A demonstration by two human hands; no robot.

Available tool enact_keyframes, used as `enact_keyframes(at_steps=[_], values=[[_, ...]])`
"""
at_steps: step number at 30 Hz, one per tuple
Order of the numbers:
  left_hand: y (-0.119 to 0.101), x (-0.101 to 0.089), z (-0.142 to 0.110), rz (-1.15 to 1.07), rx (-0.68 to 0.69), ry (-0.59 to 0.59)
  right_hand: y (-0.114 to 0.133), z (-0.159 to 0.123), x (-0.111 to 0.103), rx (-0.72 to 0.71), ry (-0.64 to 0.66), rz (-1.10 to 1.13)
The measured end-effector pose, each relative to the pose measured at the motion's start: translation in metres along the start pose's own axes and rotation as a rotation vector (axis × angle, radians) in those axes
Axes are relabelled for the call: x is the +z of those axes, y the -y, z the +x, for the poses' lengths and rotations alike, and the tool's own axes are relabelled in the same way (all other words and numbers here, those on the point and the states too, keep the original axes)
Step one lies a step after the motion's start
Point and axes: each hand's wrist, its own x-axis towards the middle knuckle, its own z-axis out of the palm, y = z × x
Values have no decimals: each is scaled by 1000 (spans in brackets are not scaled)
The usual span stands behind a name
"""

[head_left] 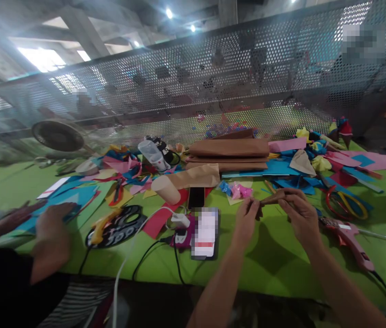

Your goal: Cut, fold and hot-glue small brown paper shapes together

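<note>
My left hand (245,218) and my right hand (298,214) are both raised just above the green table (281,259), fingers pinched on a small rolled piece of brown paper (270,198) held between them. The roll runs sideways from one hand to the other. A pink glue gun (350,237) lies on the table just right of my right hand. Red and yellow scissors (345,205) lie beyond it.
A phone (205,232) with a charger and cables lies left of my hands. Brown paper rolls (229,148), coloured paper scraps and a clear bottle (152,155) crowd the far side. Another person's hand (51,228) rests on blue paper at left. A perforated metal screen (213,86) backs the table.
</note>
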Motion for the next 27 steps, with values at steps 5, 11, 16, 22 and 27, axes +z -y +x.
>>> enact_keyframes(at_steps=[5,11,16,22,27], values=[[1,-1,1,43,1,16,-2,0,0,31,-20,1],[-1,-3,1,65,-19,44,-8,3,-2,22,-105,10],[0,-4,3,24,-55,54,-11,6,-5,69,-147,3],[1,-5,5,14,-62,47,-14,7,-6,68,-154,-52],[0,-6,6,-44,-101,80,-10,8,-7,48,-137,-84]])
